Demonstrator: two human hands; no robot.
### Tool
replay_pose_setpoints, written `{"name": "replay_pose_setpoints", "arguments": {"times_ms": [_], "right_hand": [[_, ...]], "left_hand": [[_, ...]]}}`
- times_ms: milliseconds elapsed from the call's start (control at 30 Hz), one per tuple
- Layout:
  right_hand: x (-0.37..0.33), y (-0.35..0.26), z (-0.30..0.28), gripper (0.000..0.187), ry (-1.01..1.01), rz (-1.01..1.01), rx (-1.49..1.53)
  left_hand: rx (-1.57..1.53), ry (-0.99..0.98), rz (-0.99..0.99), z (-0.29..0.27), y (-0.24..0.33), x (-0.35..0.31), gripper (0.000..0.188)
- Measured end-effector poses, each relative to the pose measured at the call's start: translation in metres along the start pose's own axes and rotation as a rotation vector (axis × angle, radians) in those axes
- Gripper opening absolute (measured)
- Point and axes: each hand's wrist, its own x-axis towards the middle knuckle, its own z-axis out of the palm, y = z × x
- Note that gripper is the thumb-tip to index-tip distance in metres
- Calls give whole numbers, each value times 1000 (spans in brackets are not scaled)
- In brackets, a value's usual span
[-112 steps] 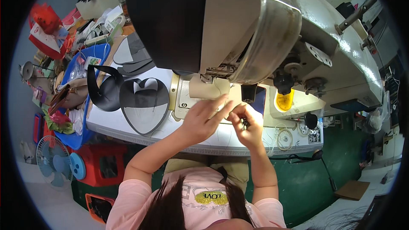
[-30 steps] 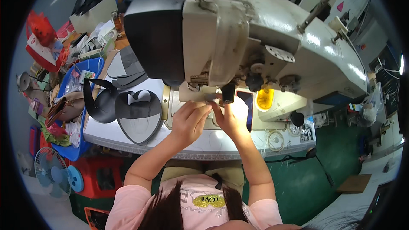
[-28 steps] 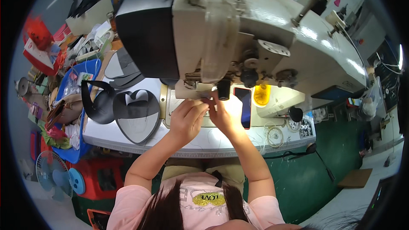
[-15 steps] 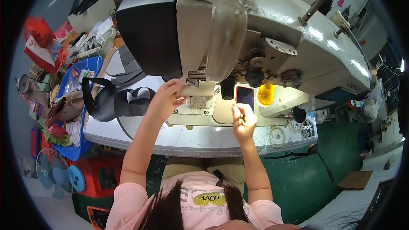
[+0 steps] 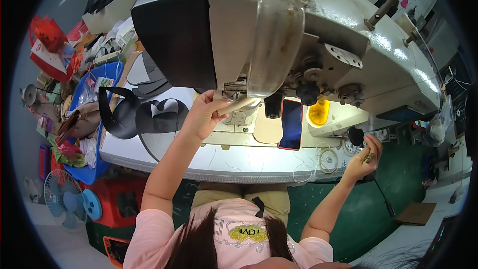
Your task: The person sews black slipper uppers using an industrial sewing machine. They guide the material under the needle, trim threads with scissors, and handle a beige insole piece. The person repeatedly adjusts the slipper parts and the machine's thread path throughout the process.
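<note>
A large white sewing machine (image 5: 378, 55) with a black end cover stands over the table. At its needle area, my left hand (image 5: 205, 115) is closed on the edge of a pale beige piece (image 5: 245, 103), held tilted; part of it is hidden behind the machine head. My right hand (image 5: 366, 159) is out at the machine's right end, its fingers curled at a black round knob (image 5: 355, 136). A ring-like golden glint shows on that hand. Between the hands lie a flat beige piece (image 5: 268, 128) and a phone (image 5: 291, 124) with a red edge.
Black cut pieces (image 5: 162, 115) lie on the white table to the left, beside a blue basket (image 5: 119, 72) full of odds and ends. A yellow oval dish (image 5: 318, 113) and a coil of pale thread (image 5: 327, 160) are on the right. A blue fan (image 5: 64, 201) stands lower left.
My right hand has moved from in front of the phone rightward to the black knob. The beige piece in my left hand has turned to a slant. The whole view has shifted slightly.
</note>
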Motion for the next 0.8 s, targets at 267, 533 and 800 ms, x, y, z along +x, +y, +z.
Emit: {"name": "replay_pose_setpoints", "arguments": {"times_ms": [267,533,800], "right_hand": [[-32,9,22,21,16,5,53],[-38,10,24,23,27,-30,40],[-33,-4,22,20,93,-16,28]], "left_hand": [[27,59,21,3,0,2,13],[55,-42,-19,-7,-3,3,21],[26,-49,-4,-6,-10,-7,19]]}}
